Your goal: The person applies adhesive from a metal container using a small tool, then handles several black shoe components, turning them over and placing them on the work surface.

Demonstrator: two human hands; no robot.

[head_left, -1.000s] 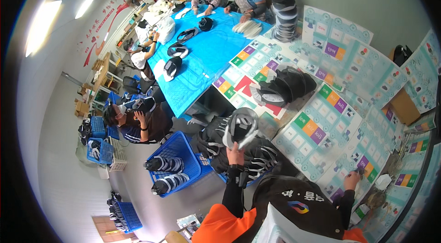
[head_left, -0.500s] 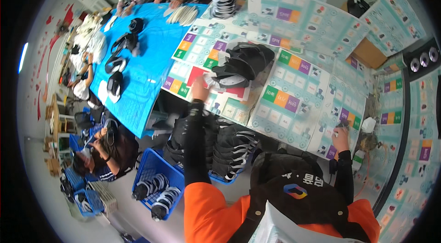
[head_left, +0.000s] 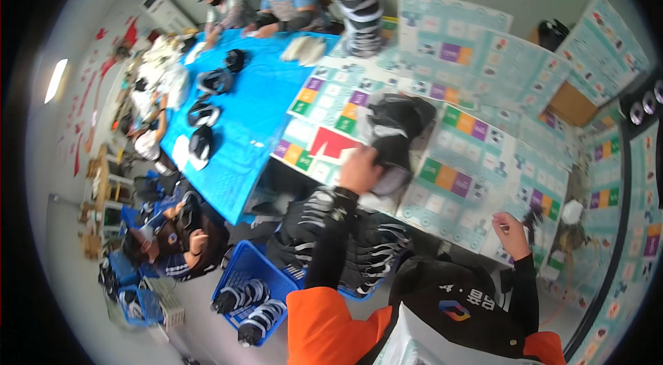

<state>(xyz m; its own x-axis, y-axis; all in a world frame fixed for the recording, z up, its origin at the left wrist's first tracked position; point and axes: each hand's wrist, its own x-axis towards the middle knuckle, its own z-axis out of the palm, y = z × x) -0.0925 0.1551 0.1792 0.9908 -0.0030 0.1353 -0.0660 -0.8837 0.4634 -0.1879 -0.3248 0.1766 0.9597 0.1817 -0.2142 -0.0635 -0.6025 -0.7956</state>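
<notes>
My left hand point(head_left: 359, 170) is at the near end of a black shoe upper point(head_left: 392, 151) with a pale grey edge, its fingers closed on it; motion blur softens the grip. Behind that piece, another black upper point(head_left: 407, 113) lies against it on the patterned table sheets. Over the table's right front corner, my right hand point(head_left: 510, 235) is empty, fingers loosely bent and apart. Close to it lies a small dark object point(head_left: 533, 218) whose kind is too blurred to tell. A red sheet point(head_left: 333, 143) lies left of the uppers.
A blue-covered table point(head_left: 238, 130) with several dark shoe pieces adjoins on the left; people sit around it. Below the table edge stand stacked uppers point(head_left: 373, 247) and a blue basket point(head_left: 242, 265) of shoe pieces. A tall stack of uppers point(head_left: 362, 26) stands at the back.
The view has shifted. My left hand has moved right, over the near upper's edge, and that upper has shifted with it. My right hand has drawn back from the small dark object.
</notes>
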